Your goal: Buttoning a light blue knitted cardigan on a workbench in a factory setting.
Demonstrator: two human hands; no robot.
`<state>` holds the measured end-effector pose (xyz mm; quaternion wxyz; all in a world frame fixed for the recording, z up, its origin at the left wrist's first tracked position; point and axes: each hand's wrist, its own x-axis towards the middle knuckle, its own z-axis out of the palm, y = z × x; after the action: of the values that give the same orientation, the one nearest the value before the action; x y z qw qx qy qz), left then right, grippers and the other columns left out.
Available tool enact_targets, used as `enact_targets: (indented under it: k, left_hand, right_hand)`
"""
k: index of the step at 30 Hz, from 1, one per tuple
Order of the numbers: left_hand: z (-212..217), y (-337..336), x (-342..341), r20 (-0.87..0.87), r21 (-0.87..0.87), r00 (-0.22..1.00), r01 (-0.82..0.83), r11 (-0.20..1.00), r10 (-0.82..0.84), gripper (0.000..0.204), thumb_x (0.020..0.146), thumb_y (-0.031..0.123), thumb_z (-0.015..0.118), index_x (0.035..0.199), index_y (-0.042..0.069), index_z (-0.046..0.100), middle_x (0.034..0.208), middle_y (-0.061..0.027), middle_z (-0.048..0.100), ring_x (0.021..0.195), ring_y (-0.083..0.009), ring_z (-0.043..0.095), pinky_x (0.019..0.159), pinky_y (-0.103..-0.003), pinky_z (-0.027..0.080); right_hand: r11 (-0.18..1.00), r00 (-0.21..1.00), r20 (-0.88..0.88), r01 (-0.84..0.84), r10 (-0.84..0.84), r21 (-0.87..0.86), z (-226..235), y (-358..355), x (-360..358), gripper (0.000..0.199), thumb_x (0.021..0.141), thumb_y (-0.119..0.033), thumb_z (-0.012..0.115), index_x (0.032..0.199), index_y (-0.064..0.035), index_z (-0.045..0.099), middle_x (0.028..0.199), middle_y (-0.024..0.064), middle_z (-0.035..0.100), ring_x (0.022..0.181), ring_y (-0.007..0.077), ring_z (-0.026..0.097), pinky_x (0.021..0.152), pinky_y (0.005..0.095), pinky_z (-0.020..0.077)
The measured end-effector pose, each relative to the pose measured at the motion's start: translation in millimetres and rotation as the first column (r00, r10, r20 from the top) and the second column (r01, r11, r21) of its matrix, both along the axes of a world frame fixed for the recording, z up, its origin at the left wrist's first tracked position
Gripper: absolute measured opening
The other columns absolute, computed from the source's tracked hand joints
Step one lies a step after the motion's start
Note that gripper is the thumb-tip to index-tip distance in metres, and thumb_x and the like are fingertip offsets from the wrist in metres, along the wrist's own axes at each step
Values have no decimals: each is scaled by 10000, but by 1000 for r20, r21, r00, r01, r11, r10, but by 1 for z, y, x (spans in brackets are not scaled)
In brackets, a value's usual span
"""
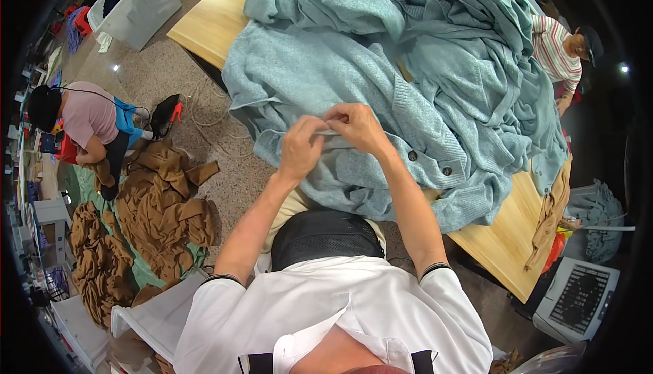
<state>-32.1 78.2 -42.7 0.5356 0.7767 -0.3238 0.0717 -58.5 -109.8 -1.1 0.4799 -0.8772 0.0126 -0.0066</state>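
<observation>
Left hand (300, 148) and right hand (356, 127) pinch the pale teal knitted cardigan (340, 81); its heaped bulk at 1 o'clock may drag it off the wooden tabletop (211, 20).

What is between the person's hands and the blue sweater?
Nothing visible. The left hand and right hand both already pinch the sweater at a small white bit, maybe a tag, between their fingertips. The sweater lies on the wooden table.

We see soft, matt, fuzzy knit in the teal cardigans (381, 81), with glossy dark buttons (447, 171). They lie on a smooth pale wooden table (211, 20).
</observation>
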Motion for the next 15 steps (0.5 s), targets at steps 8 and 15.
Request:
enact_targets:
  k: [8,15]
  left_hand:
    - [9,-3,9,-59,-5,998,-20,1000,19,205,833,-44,771,1021,14,712,996,-132,734,917,-305,732,797,-373,562]
    - [6,-4,7,-13,-27,999,-39,999,39,215,836,0,829,1018,22,716,989,-123,750,902,-305,737,783,-373,563]
  right_hand:
    - [974,990,-90,127,-112,186,-5,-5,-1,215,915,-139,723,1052,9,796,956,136,802,919,219,773,836,347,576]
    - [985,991,-102,104,-91,138,0,-4,-1,242,905,-169,729,1060,4,797,946,127,803,891,193,762,827,334,572]
